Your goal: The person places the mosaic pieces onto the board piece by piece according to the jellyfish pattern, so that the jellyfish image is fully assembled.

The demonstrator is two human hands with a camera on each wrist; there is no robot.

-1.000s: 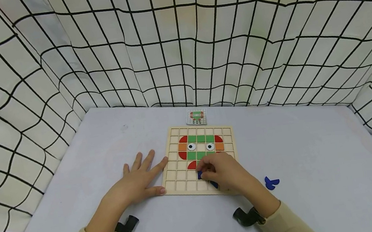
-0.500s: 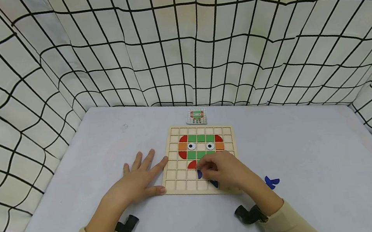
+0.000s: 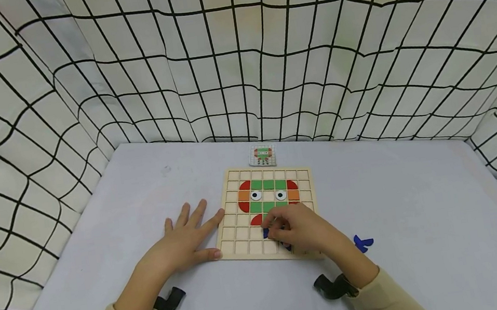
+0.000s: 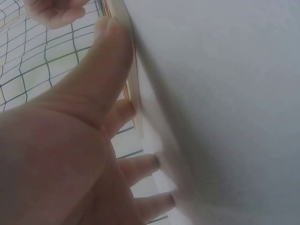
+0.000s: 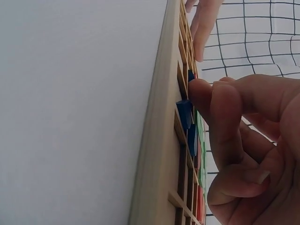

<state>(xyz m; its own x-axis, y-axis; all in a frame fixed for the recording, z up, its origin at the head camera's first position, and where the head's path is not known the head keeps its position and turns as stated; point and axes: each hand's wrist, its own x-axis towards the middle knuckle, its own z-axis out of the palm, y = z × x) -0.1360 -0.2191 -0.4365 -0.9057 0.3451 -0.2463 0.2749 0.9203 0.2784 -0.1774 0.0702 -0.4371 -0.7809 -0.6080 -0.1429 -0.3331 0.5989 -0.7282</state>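
A wooden grid board (image 3: 236, 234) lies flat on the table, with red, orange and green tiles and two eye tiles set in it as a face. My left hand (image 3: 182, 245) is spread at the board's left side, thumb and index fingertip at its edge. Over the lower middle of the grid, my right hand (image 3: 302, 226) bends its thumb and index finger together, pinching a small blue tile (image 3: 265, 233). More blue tiles (image 5: 183, 114) sit in the grid beneath this hand, partly hidden in the head view. A red quarter-round tile (image 3: 256, 220) lies just above the pinched one.
A small picture card (image 3: 262, 156) with a similar figure lies behind the board. Loose blue pieces (image 3: 364, 243) rest on the white table (image 3: 415, 206) right of the right wrist. Black netting (image 3: 239, 51) over white cloth rises around the sides and back.
My right hand has shifted only slightly, its fingertips staying at the same grid cell. The blue tile there has turned a little. My left hand has stayed still.
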